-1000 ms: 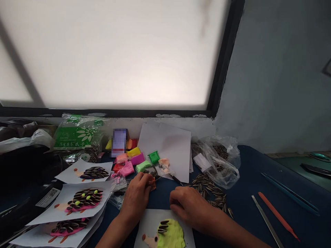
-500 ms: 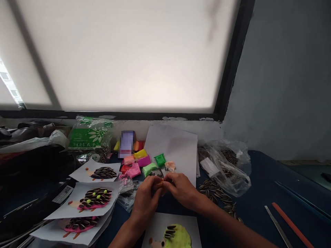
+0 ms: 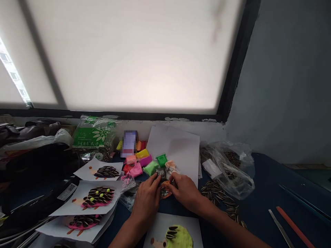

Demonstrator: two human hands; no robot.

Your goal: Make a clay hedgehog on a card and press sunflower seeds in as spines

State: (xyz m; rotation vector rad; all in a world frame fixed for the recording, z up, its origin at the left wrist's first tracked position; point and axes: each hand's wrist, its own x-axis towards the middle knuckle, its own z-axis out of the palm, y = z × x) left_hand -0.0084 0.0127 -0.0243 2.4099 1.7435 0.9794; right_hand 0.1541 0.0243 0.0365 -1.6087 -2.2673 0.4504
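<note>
Together, left hand point(image 3: 148, 197) and right hand point(image 3: 184, 188) pinch an orange clay packet point(image 3: 164, 190) between their fingertips — above the green hedgehog card point(image 3: 172, 234).

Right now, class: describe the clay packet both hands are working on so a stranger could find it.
Start at the white paper stack under the window. Just in front, the left hand and right hand meet on a small orange clay packet, the only packet off the colourful pile.

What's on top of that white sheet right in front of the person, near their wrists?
On the white sheet sits a hedgehog figure of lime-green clay, with a few striped seeds pressed in and a tan snout. Its lower part runs out of view, and the left hand's forearm covers the sheet's left corner.
</note>
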